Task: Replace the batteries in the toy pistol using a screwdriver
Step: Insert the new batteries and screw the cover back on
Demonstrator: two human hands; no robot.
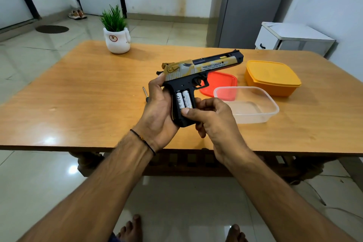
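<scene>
One toy pistol [198,68] is held above the middle of the tabletop [78,94], barrel pointing toward 2 o'clock. The left hand [157,112] grips the back of its handle, thumb up by the hammer. The right hand [214,122] curls its fingers [198,102] round the front of the handle, and its thumb presses at the lower end of the open battery slot. Two batteries [183,99] sit side by side in that slot, uncovered. One screwdriver [144,92] lies on the tabletop at 9 o'clock from the handle, partly hidden by the left hand. At 3 o'clock stand one clear tub [253,108], one red lid [220,80] and one lidded orange box [273,76]. One potted plant [116,39] stands at 11 o'clock.
</scene>
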